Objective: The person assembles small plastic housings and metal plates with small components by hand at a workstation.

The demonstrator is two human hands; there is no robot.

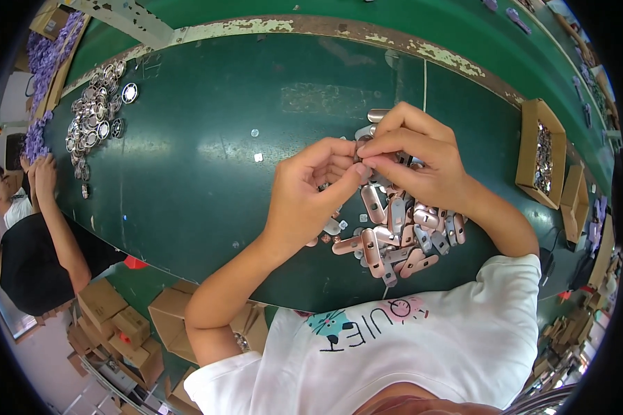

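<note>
Near the center of the frame, a small dark brownish part sits at the fingertips of both hands, where the left hand and the right hand meet. The fingers of both hands are pinching it, thumb toward forefinger on each side (its exact shape is mostly hidden by the grip). Just below and partly behind the right hand spreads a heap of oblong metal pieces, rose-toned and silvery, lying loosely over one another at varied angles. All this is on a dark green counter, glossy and scuffed, with flaking paint along its far edge; a few small clear bits lie left of the hands. In the upper left of the frame is a pile of round metal rings. At the right, an open cardboard box holds many small shiny parts, with a smaller carton beside it. At the far left, a co-worker in dark clothing has both hands near a lavender heap, and cardboard boxes crowd the floor at the lower left.
</note>
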